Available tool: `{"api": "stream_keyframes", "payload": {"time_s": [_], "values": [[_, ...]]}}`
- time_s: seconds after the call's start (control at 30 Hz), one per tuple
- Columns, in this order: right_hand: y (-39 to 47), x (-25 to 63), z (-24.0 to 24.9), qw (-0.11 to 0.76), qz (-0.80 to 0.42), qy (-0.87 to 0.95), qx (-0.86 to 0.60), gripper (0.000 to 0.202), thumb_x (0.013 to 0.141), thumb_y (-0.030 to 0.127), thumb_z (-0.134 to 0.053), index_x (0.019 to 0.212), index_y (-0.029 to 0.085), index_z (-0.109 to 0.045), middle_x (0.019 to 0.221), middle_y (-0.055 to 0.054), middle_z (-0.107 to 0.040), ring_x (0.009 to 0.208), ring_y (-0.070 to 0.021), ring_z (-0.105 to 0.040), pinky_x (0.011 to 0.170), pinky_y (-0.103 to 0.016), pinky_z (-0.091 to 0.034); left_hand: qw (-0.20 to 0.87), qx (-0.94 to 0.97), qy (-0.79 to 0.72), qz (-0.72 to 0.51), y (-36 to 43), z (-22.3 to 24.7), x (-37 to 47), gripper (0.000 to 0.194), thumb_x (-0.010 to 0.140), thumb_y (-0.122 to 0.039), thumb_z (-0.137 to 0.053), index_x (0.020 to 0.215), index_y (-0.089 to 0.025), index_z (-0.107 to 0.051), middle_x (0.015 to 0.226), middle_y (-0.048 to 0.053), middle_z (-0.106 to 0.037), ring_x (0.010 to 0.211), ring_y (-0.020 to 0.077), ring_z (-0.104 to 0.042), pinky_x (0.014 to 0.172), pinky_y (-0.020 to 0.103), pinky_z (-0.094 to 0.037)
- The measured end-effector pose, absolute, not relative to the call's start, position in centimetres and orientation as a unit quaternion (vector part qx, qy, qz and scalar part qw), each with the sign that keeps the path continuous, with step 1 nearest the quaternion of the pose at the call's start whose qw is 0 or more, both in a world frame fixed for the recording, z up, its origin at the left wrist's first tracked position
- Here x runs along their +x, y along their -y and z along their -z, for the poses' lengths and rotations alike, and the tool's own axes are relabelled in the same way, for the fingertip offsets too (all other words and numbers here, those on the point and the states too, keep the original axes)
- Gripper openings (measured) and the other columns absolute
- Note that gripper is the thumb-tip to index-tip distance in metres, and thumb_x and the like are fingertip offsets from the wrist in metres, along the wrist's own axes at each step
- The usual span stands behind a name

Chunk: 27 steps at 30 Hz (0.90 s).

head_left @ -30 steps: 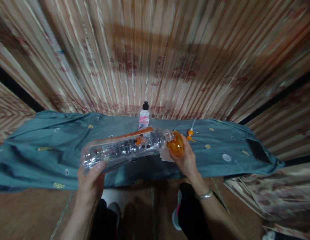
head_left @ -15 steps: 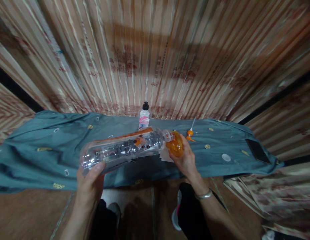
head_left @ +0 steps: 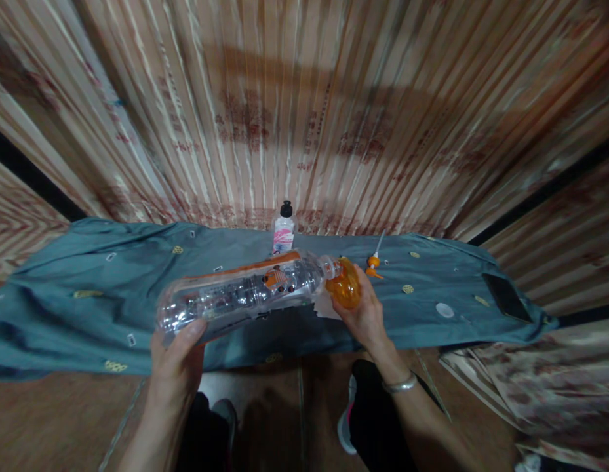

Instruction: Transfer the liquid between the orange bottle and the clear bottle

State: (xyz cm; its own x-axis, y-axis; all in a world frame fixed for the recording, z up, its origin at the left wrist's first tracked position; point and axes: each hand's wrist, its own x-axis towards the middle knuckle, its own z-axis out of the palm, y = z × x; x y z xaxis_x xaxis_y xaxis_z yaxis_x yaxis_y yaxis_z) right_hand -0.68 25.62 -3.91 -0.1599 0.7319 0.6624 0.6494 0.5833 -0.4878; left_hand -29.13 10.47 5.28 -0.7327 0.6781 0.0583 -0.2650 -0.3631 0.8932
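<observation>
In the head view, taking the amber bottle [head_left: 346, 287] as the centre of the dial, the large clear bottle [head_left: 240, 294] stretches away toward 9 o'clock, lying almost level in the air above the cloth [head_left: 432, 275], its base a little nearer the person than its neck. An orange strip and a small orange-and-black print show on its side.

The left hand [head_left: 175, 364], between 8 and 9 o'clock, is closed around the base end of the clear bottle, thumb laid along the near side. The right hand [head_left: 366, 321], between 4 and 5 o'clock, has its fingers curled round the amber bottle, gripping it from the right. The neck of the clear bottle comes up to the mouth of the amber one; the picture is soft there, so whether the two rims actually touch is hard to say. A silvery bracelet [head_left: 400, 384] circles the right wrist.

Toward 10 o'clock a black-capped bottle [head_left: 284, 233] with a pink label stands upright on the cloth. At 2 o'clock, just beside the right hand, lies an orange pump top [head_left: 373, 262] with its pale tube pointing away. A pale disc [head_left: 444, 309] and, farther out, a dark flat rectangle [head_left: 507, 297] rest around 3 o'clock. A pleated, patterned curtain [head_left: 294, 131] rises at 12.
</observation>
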Motion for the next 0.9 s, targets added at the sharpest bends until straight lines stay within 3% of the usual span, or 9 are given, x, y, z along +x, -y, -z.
{"api": "stream_keyframes", "payload": {"time_s": [0.3, 0.9], "values": [[-25.71, -0.66, 3.94, 0.458, -0.041, 0.764, -0.452, 0.084, 0.084, 0.027, -0.077, 0.162, 0.019, -0.045, 0.149, -0.018, -0.069, 0.139, -0.0332, -0.069, 0.117, -0.054, -0.060, 0.285, 0.209, -0.497, -0.793, -10.65, -5.63, -28.76, 0.075, 0.049, -0.050, -0.102, 0.117, -0.026, -0.082, 0.106, 0.006, -0.081, 0.103, 0.0331, -0.076, 0.093, 0.043, -0.064], [-25.78, -0.55, 3.99, 0.452, -0.055, 0.764, -0.458, 0.087, 0.083, 0.027, -0.079, 0.163, 0.020, -0.043, 0.153, -0.018, -0.067, 0.142, -0.0331, -0.067, 0.120, -0.054, -0.057, 0.289, 0.198, -0.506, -0.788, -10.71, -5.60, -28.85, 0.081, 0.044, -0.052, -0.104, 0.117, -0.025, -0.081, 0.108, 0.007, -0.080, 0.104, 0.0322, -0.074, 0.091, 0.040, -0.064]]}}
